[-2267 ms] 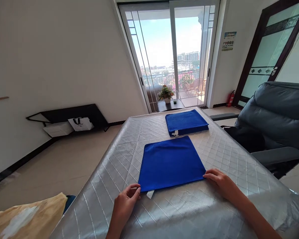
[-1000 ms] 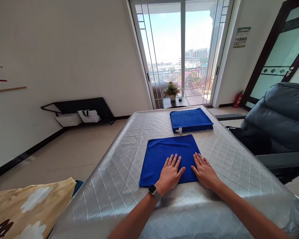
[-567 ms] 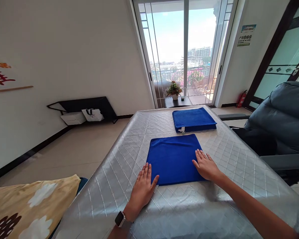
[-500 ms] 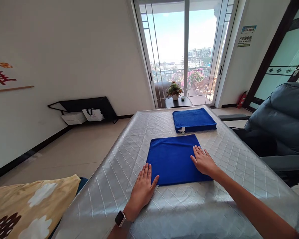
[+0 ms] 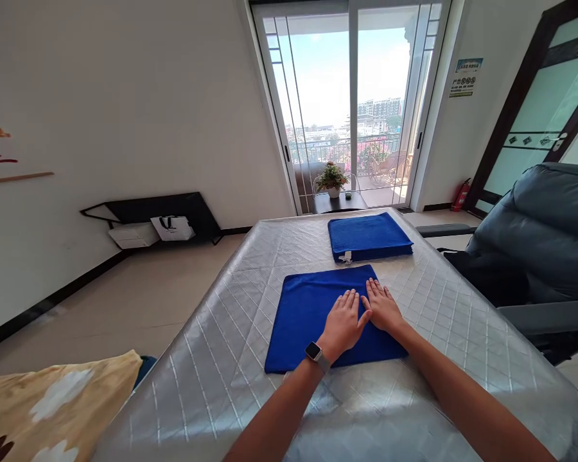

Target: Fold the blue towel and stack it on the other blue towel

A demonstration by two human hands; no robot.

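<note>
A folded blue towel (image 5: 303, 314) lies flat on the silver quilted table cover (image 5: 221, 359) in front of me. Both hands press down on its right half, side by side, palms flat with fingers spread. My left hand (image 5: 344, 323), with a watch on the wrist, touches my right hand (image 5: 381, 309) at the thumbs. Farther back on the table lies a second stack of folded blue towels (image 5: 368, 236) with a white tag at its near edge.
A dark grey armchair (image 5: 544, 237) stands close to the table's right side. A patterned yellow cushion (image 5: 52, 410) is at the lower left. Beyond the table stand a small side table with a potted plant (image 5: 331, 179) and glass balcony doors (image 5: 347, 102).
My left hand has moved from the towel's left near corner onto the towel, beside my right hand. My right hand has slid slightly inward. The towel stays in place.
</note>
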